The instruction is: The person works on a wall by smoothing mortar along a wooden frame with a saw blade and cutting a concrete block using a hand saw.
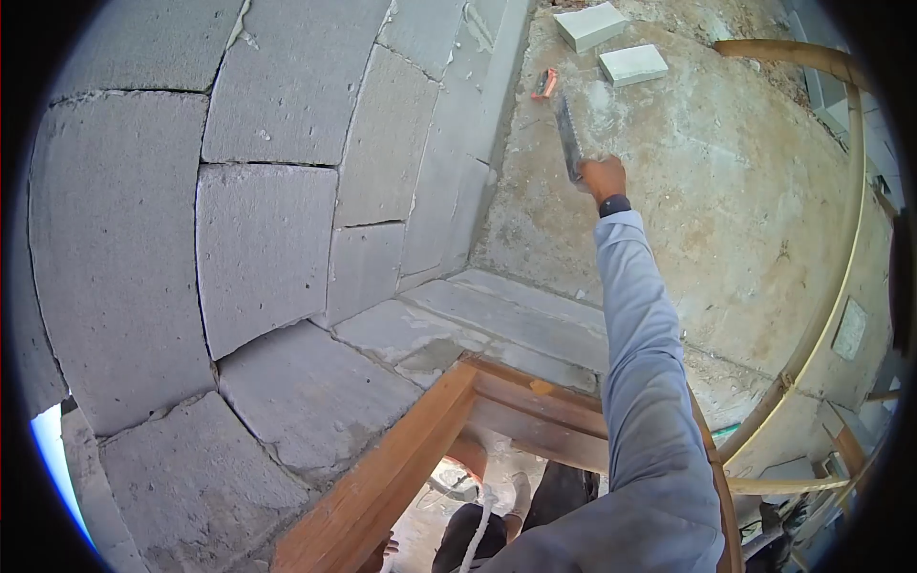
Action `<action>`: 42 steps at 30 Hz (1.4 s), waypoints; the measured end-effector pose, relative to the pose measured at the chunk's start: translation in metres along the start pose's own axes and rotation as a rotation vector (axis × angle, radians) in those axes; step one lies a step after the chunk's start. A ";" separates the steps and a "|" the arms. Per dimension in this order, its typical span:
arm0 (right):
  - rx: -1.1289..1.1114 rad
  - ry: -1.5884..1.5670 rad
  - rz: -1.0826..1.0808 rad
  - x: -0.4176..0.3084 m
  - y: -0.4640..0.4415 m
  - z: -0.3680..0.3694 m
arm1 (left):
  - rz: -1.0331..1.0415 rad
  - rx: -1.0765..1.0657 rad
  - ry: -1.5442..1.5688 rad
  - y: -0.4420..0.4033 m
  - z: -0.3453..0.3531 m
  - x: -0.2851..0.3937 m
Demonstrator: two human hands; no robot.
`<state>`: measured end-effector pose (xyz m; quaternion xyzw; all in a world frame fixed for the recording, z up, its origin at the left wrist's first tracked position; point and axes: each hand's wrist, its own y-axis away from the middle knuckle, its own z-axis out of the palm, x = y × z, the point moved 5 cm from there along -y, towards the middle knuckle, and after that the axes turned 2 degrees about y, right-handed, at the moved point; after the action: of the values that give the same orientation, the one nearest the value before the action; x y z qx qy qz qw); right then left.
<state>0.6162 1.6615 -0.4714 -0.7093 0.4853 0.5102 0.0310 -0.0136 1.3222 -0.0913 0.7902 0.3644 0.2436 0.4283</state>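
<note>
My right hand (604,180), at the end of a grey-blue sleeve, is stretched out over the concrete floor (745,220). Its fingers are wrapped round a flat grey metal tool with a toothed edge (567,134), which points away from me. Just beyond the tool's tip lies a small orange and black object (544,84). Two pale blocks (634,65) (590,26) rest on the floor farther off. My left hand (390,547) shows only as a few fingertips at the bottom edge, beside the wooden frame; what it holds, if anything, is hidden.
A grey block wall (267,248) fills the left side. A brown wooden frame (382,468) crosses below me, with an orange bucket (466,458) and dark-clothed legs seen through it. Long curved-looking timber (821,315) runs along the right, near stacked debris.
</note>
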 end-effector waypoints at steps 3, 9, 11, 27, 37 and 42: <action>0.021 0.003 0.029 -0.073 0.039 -0.055 | 0.189 -0.009 0.050 -0.006 -0.008 -0.025; 0.133 -0.207 0.000 -0.110 0.122 -0.120 | 0.309 -0.056 0.102 -0.015 -0.008 -0.081; 0.009 -0.558 0.034 -0.125 0.185 -0.147 | 0.415 -0.005 0.107 -0.007 -0.011 -0.106; 0.810 0.445 -1.001 -0.339 0.827 -0.464 | 0.925 0.316 0.421 0.052 -0.019 -0.250; 0.082 0.542 -1.448 -0.309 0.889 -0.322 | 1.154 0.211 0.421 0.128 -0.024 -0.198; -0.520 0.469 -1.491 -0.243 0.864 -0.220 | 1.019 0.333 0.290 0.129 -0.018 -0.182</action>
<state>0.1443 1.2471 0.2071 -0.9180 -0.2530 0.2904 0.0941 -0.0913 1.1415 0.0148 0.8820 0.0250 0.4653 0.0708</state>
